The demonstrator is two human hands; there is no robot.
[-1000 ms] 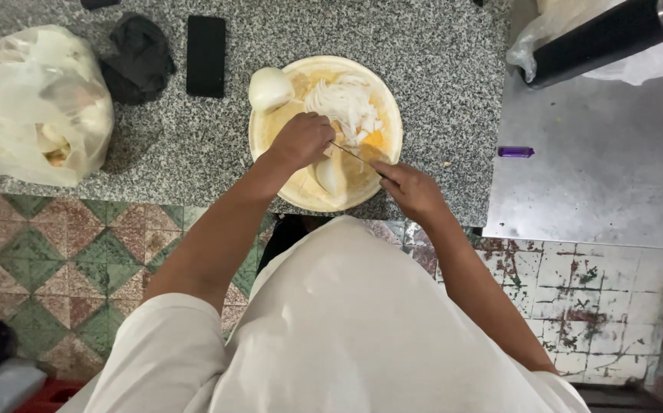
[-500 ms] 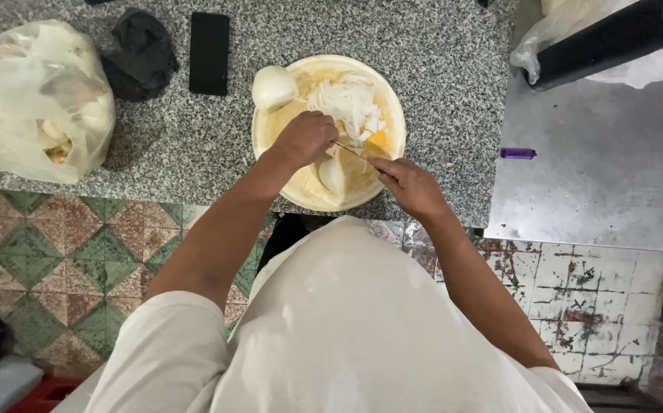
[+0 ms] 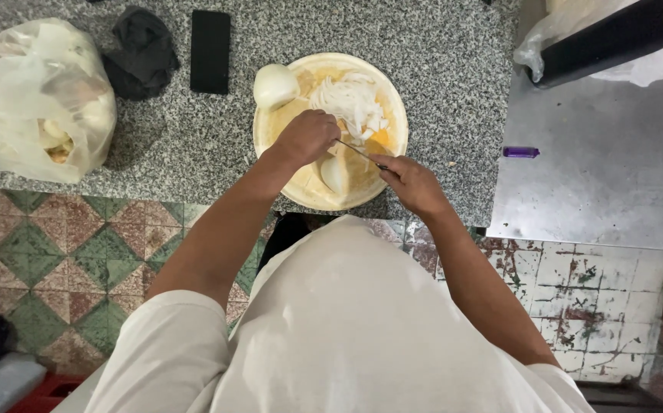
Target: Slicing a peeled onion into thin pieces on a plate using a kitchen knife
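Overhead view. Your left hand (image 3: 306, 136) is curled down on something hidden beneath it on the round cutting board (image 3: 270, 130); your right hand (image 3: 412, 182) is closed on the knife (image 3: 360, 154), its blade reaching under the left hand. Sliced onion (image 3: 350, 99) lies at the board's far side, a peeled onion (image 3: 275, 85) on its left rim. A phone (image 3: 210, 50), dark cloth (image 3: 143, 50) and plastic bag (image 3: 37, 99) lie left on the granite counter (image 3: 438, 61).
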